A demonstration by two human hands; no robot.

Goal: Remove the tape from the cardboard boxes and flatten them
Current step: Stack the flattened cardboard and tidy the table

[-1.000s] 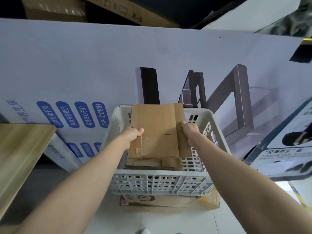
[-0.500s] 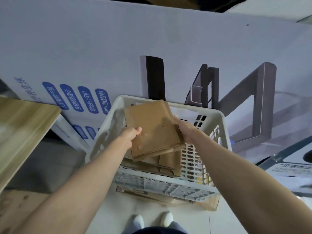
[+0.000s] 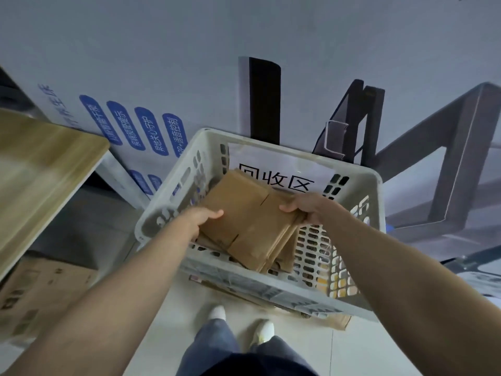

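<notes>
Item: one flattened cardboard box [image 3: 244, 221], brown, no tape discernible on its upper face, held low inside one white plastic basket [image 3: 284, 290] and just above the pile there. Outline roughly square as seen, with one corner pointing to 12 o'clock; its main crease runs from 1 o'clock to 7 o'clock. Hands: two. The left hand [image 3: 203, 221] grips the edge at 9 o'clock, thumb on top and fingers curled under. The right hand [image 3: 303, 210] grips the corner at 3 o'clock, fingers wrapped round the edge. The sheet lies between them, neither hand clearly nearer, so letting go looks like a job for both, straight down. Flattened pieces beneath it: at least two, showing at 5 o'clock; the exact count is hidden. Paper label [image 3: 279, 169] on the basket's far wall: one, partly covered by the sheet. Cardboard under the basket [image 3: 336, 321]: one piece visible. Wooden table [image 3: 40, 172] at 9 o'clock: one. Brown carton [image 3: 40, 294] beneath it: one. Large printed carton [image 3: 244, 36] behind: one. Shoes [image 3: 217, 312] at 6 o'clock: two.
</notes>
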